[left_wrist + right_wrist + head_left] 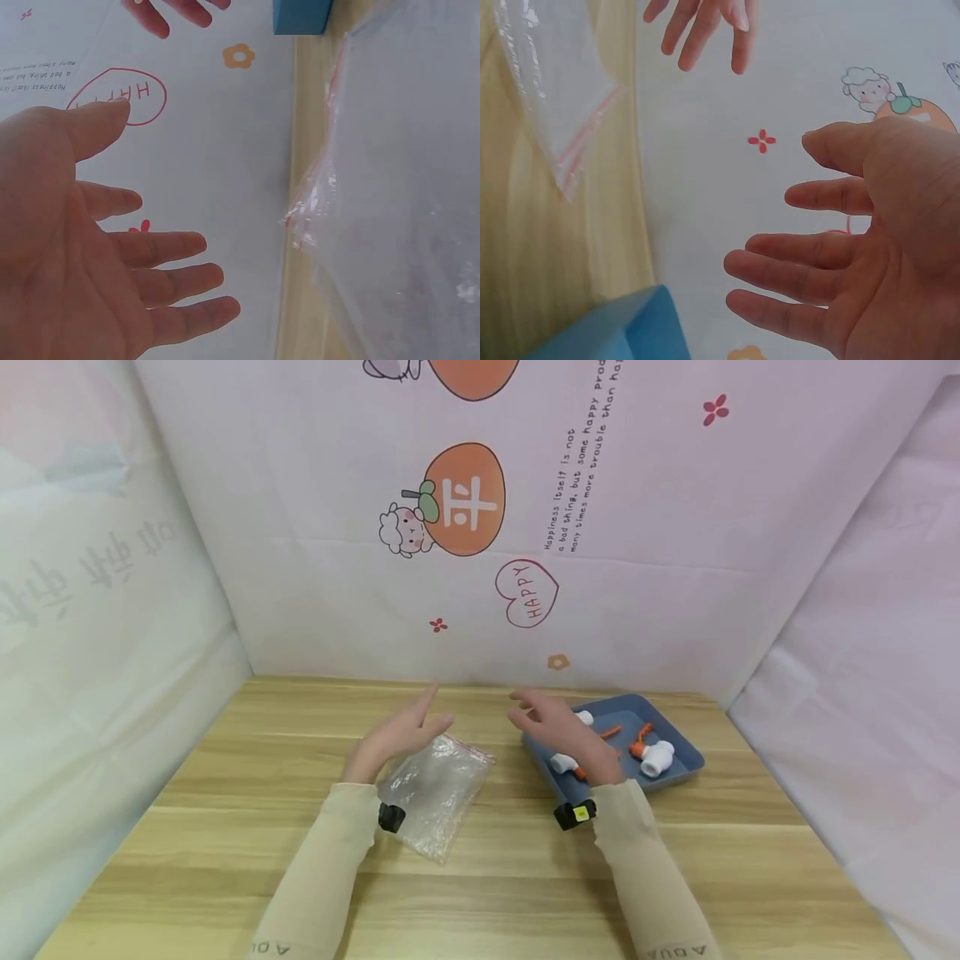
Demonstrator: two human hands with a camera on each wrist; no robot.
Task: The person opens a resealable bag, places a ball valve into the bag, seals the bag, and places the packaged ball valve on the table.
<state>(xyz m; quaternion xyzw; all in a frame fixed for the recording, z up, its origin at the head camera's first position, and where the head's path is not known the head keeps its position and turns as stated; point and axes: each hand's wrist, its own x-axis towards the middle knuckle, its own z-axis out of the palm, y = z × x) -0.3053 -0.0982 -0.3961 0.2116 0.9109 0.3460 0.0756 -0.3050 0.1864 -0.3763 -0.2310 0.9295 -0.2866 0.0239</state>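
The tray [622, 713] rests on the table [480, 918], fittings [657, 759] inside it, the bag [438, 797] to its left, the cloth [637, 627] behind it.

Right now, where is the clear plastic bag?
In the head view, the bag lies on the wood-grain table, near the left hand, left of the blue rectangular tray.

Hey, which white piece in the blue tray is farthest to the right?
The white piece nearest the right corner of the blue tray, clear of the right hand in the head view; the front piece and back piece sit farther left.
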